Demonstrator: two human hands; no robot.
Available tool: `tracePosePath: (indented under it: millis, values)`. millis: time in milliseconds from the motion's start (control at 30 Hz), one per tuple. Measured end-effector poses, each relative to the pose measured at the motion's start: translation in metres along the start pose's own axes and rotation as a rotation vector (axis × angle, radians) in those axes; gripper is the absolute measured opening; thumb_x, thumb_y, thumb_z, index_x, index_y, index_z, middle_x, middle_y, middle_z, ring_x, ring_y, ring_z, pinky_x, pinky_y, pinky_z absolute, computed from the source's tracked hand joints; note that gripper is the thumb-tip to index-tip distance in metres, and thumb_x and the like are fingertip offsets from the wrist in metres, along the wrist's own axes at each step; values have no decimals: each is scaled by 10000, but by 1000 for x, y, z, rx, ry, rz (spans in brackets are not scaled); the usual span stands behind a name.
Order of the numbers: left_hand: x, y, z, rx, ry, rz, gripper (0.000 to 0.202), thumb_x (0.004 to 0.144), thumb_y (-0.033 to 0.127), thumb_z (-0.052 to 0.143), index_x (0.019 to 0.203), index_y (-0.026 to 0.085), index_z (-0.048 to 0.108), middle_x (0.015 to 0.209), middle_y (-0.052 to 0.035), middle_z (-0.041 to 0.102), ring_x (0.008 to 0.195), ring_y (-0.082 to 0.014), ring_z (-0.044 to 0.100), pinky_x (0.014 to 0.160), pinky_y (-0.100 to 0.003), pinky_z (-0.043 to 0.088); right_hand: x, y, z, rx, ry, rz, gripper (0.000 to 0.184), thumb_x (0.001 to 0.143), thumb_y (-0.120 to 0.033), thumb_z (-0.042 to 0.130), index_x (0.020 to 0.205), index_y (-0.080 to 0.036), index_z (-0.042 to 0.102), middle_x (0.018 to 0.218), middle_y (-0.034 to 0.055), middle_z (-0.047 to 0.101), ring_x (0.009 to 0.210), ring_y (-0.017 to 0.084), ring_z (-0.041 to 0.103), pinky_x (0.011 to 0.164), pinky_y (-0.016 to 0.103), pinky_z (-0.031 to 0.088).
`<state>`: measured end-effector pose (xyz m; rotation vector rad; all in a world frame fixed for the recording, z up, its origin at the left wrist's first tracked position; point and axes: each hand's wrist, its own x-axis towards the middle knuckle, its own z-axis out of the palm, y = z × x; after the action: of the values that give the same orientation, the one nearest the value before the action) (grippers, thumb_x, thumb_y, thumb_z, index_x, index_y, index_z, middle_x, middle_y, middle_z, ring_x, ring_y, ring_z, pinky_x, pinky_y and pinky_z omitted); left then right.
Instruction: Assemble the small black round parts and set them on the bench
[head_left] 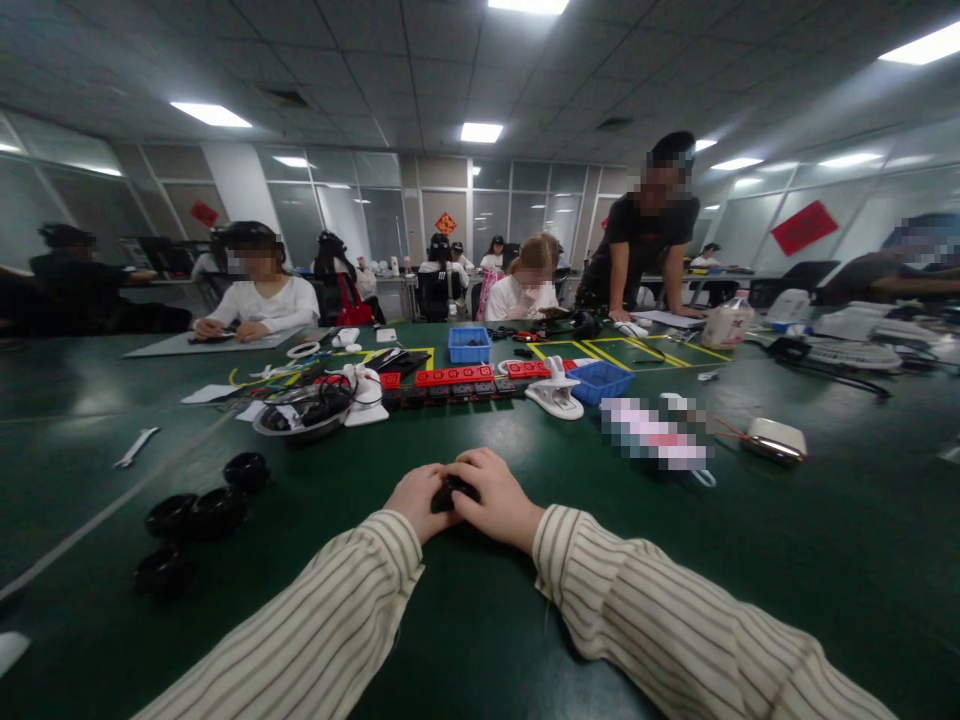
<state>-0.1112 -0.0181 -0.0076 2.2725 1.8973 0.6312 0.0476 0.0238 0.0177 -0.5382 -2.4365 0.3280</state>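
Both hands meet near the middle of the green table (pixel 600 600), curled round a small glossy black part (pixel 454 491). Its exact kind is mostly hidden by my fingers. My left hand (pixel 418 500) grips it from the left side. From the right and above, my right hand (pixel 495 497) closes over it, thumb in front. To the left lie several glossy black round pieces (pixel 219 513), some touching each other. A metal wrench (pixel 137 447) rests beyond them.
Ahead stand a metal bowl (pixel 301 432) of black parts, a row of red and black blocks (pixel 454 376), a white clip base (pixel 556 390) and blue bins (pixel 469 346). At right lies a cream-coloured box (pixel 778 440) with a cable. Other people work across the table.
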Motion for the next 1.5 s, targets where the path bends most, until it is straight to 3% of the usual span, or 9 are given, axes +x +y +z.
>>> tracePosePath:
  millis: [233,400,600,700,833,1000,1067,1267,1500]
  values:
    - [1,-1,2,-16,18,-29,495,628,300,631,1086,139,536,1111,-107,563,1065,-265,495,952,-402,373,1,-1,0,85,-23,-157,375,700,-105,486,1062,-181,549,1109,41,543,1025,194,431,948,381,294]
    - [2,-3,2,24,-18,7,437,664,373,609,1043,159,560,1128,-97,555,1068,-268,487,948,-419,370,0,1,4,89,89,-9,392,774,-290,531,1128,-138,463,1117,97,511,1032,215,439,925,392,325]
    - [0,-1,-1,14,-3,4,432,683,421,604,1037,176,565,1104,-89,561,1047,-261,499,928,-419,384,2,6,3,14,79,147,218,779,-329,556,886,-139,545,877,68,541,854,202,460,782,354,379]
    - [0,0,-1,13,2,4,461,687,443,598,1044,153,561,1102,-103,560,1051,-268,495,932,-422,382,3,5,0,40,57,94,170,761,-224,549,913,-150,571,897,56,554,871,194,454,793,341,370]
    - [0,0,-1,17,-8,-1,469,663,401,618,1045,137,555,1088,-105,567,1052,-270,495,945,-415,376,1,-1,-2,72,0,-27,303,711,-103,481,988,-174,581,997,46,577,938,193,455,868,363,336]
    - [0,-2,3,-10,15,-36,488,616,223,618,1090,146,531,1114,-94,568,1070,-246,494,972,-376,361,-3,-12,-3,55,-82,-196,245,676,-87,451,840,-200,594,1075,9,578,1095,195,427,1040,436,119]
    - [1,-3,4,-5,15,-41,476,631,235,611,1092,146,535,1128,-98,563,1091,-251,480,983,-384,349,-4,-13,-3,58,-74,-195,278,678,-104,467,915,-202,575,1101,9,566,1142,198,393,1054,445,77]
    - [1,-2,1,24,-16,7,469,664,356,619,1074,138,551,1140,-109,547,1083,-272,474,963,-419,358,-1,-4,1,58,85,14,346,733,-237,559,1061,-148,494,1084,77,530,1040,209,434,992,423,248]
    - [-2,4,-3,5,-4,-20,482,687,462,597,1062,161,555,1120,-100,547,1061,-266,486,939,-415,373,2,7,6,-1,70,180,256,770,-369,568,896,-148,536,885,63,537,858,202,456,778,349,376]
